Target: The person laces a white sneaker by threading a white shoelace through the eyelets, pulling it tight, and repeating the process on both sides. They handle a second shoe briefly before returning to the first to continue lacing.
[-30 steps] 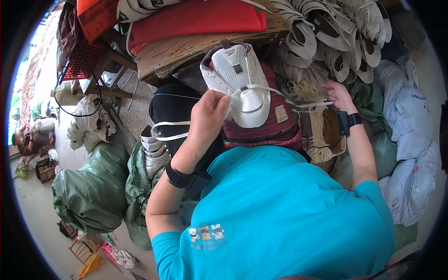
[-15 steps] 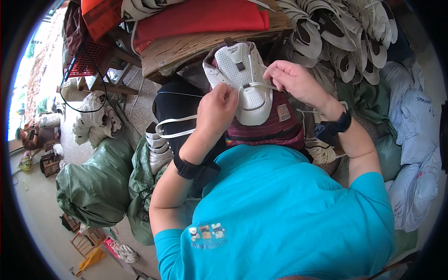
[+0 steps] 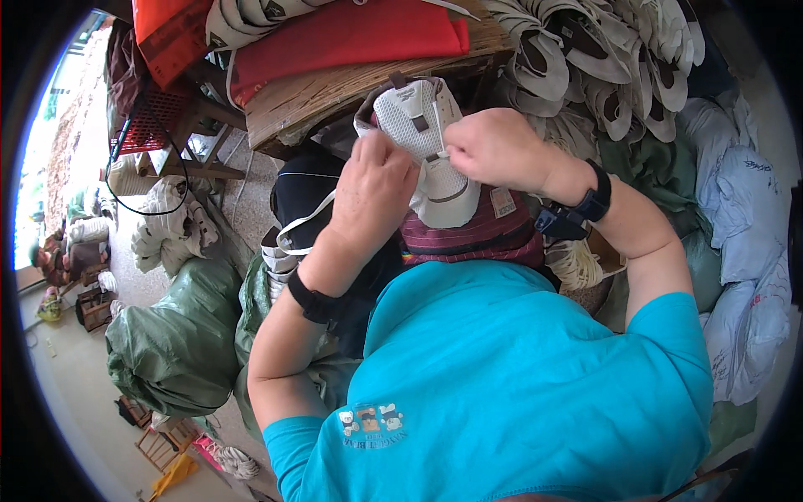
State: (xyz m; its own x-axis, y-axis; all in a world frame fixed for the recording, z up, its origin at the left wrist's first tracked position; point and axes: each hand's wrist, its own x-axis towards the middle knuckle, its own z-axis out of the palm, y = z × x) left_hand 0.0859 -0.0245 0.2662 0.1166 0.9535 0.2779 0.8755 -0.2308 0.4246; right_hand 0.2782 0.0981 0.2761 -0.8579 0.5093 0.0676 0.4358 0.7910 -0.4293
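Holding the lace at the shoe

Head view. The shoe is lying between the two sets of fingers, toe pointing toward the body, on a maroon cloth below the fingertips. The cloth is probably serving as padding; the orientation is likely giving both sides equal access.

Left hand: the fingers are curling inward, pressed together, and appear to be gripping the lace; their tips are hiding from view. A slack loop is trailing outward from these fingers over black cloth, presumably keeping it clear of the shoe.

Right hand: thumb and forefinger are pressing together and seemingly pinching the lace beside the shoe's right edge, contact being partly covered. The opposed grips are apparently controlling the lace from both sides.

Surroundings: past the fingertips, a table is standing beyond the shoe's heel end. Beyond the right fingers, uppers are lying in overlapping rows, possibly for easy reach.
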